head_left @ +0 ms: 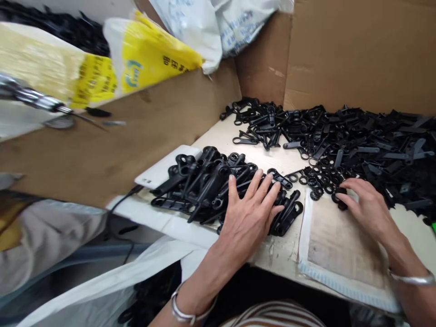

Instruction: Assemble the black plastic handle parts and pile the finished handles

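Note:
My left hand (252, 204) lies with fingers spread on a heap of long black plastic parts with ringed ends (207, 181). Part of that heap is hidden under the palm. At the right, my right hand (369, 206) pinches a small black plastic ring (341, 198) between thumb and fingers, above the far edge of a worn cloth pad (344, 247). Just beyond it is a cluster of small black rings (323, 178), some of them toothed.
A large pile of mixed black parts (384, 145) spreads along the cardboard wall (361, 54). A white flat device (163, 169) with a cable sits left of the near heap. An electric screwdriver (41, 97) hangs at the left, near yellow-and-white plastic bags (150, 54).

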The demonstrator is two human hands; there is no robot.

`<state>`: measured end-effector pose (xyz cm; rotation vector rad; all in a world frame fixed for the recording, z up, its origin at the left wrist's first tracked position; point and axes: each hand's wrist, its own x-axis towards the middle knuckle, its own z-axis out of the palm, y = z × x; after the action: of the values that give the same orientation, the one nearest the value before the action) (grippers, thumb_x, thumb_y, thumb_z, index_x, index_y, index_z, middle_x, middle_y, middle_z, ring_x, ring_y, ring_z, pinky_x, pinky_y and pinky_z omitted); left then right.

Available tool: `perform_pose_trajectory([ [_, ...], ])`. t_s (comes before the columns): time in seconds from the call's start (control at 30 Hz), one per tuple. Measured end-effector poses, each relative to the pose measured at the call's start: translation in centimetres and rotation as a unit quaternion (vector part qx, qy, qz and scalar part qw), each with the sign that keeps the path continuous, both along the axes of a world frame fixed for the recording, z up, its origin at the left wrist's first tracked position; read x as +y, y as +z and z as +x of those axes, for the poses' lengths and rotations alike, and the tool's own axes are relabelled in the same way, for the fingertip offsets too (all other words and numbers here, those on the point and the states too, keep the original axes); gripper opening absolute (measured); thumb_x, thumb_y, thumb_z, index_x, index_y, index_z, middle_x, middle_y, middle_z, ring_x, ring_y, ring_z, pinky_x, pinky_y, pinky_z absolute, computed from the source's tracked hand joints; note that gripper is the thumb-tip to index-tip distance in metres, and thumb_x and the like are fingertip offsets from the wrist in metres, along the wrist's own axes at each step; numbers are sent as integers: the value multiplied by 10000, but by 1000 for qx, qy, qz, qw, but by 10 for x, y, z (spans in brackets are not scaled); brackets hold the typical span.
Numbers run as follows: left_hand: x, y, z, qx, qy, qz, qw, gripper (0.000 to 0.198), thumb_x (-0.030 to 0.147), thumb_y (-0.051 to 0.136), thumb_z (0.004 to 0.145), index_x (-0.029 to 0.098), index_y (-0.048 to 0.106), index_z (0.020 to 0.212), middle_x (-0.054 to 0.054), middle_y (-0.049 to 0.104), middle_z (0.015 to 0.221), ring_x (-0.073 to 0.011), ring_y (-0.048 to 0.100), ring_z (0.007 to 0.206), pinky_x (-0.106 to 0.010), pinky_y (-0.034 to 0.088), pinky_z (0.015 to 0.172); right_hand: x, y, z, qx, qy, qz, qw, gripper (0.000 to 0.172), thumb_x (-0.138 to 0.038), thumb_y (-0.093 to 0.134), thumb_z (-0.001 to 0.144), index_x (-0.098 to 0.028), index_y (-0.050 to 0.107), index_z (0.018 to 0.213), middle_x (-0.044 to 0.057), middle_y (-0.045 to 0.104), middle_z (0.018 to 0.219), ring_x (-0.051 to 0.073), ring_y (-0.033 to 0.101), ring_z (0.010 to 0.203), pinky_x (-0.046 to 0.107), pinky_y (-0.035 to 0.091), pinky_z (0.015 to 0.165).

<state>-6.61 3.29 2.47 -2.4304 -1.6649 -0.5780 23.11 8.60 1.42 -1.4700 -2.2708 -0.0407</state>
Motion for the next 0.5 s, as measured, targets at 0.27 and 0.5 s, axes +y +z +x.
perform_pose_trajectory([
  [0.27, 74, 55, -44, -13, -5, -62, 998, 359, 348, 441, 963, 165, 642, 1198, -116, 658, 1280, -271, 581, 1227, -426, 441, 1066, -28, -18, 13, 72, -16, -35, 997, 313, -492, 539, 920, -234, 662, 1047, 44, 729, 994, 199, 689, 750, 331, 547, 664],
  [0.5, 203, 37, -50, -17, 112, -301, 947, 899, 562, 605, 811, 184, 230, 1536, -149, 328, 1576, -296, 394, 1404, -344, 377, 1102, -29, -23, 20, 63, 3, 80, 995, 222, -381, 546, 952, -208, 631, 1062, 40, 716, 997, 180, 697, 818, 307, 544, 767],
])
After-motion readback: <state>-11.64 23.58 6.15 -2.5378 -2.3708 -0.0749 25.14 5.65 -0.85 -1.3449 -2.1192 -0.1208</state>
